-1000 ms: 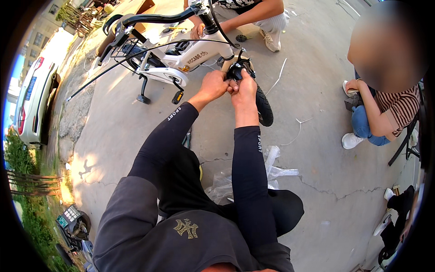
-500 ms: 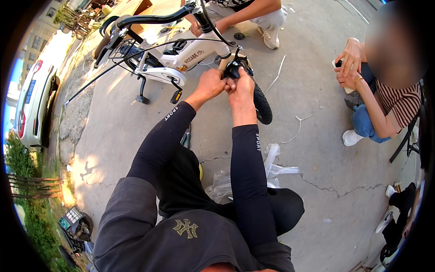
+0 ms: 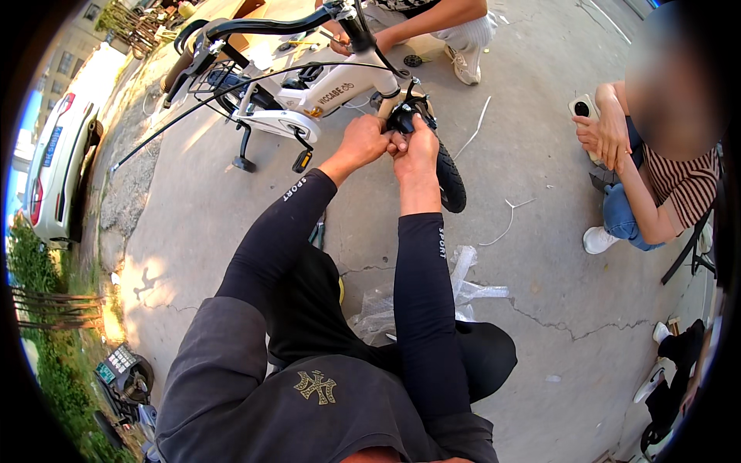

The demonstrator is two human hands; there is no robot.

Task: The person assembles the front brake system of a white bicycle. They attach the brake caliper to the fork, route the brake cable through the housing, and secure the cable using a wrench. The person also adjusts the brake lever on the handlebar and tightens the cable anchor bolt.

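Note:
A small white bicycle [image 3: 356, 78] stands in front of me, its black handlebar [image 3: 266, 25] reaching to the left. Both my hands are at the top of its front fork, just above the front wheel [image 3: 451, 179]. My right hand [image 3: 417, 154] is closed on a rounded black part [image 3: 400, 119] there, thumb on top. Fingers of my left hand [image 3: 363, 144] are curled against the underside of the same part, touching the right fingers. What those left fingertips pinch is hidden. A black cable [image 3: 181, 116] runs from the front of the bicycle out to the left.
Beyond the bicycle a person's forearm [image 3: 432, 21] reaches toward the frame. Another person in a striped shirt [image 3: 679, 185] crouches at right, holding a phone [image 3: 584, 116]. Clear plastic wrap [image 3: 374, 312] and a white tie [image 3: 509, 220] lie on the concrete. A white car [image 3: 62, 170] stands far left.
My hands stay on the black part with almost the same grip. The person at right has turned the phone and shifted their hands. The view has moved slightly.

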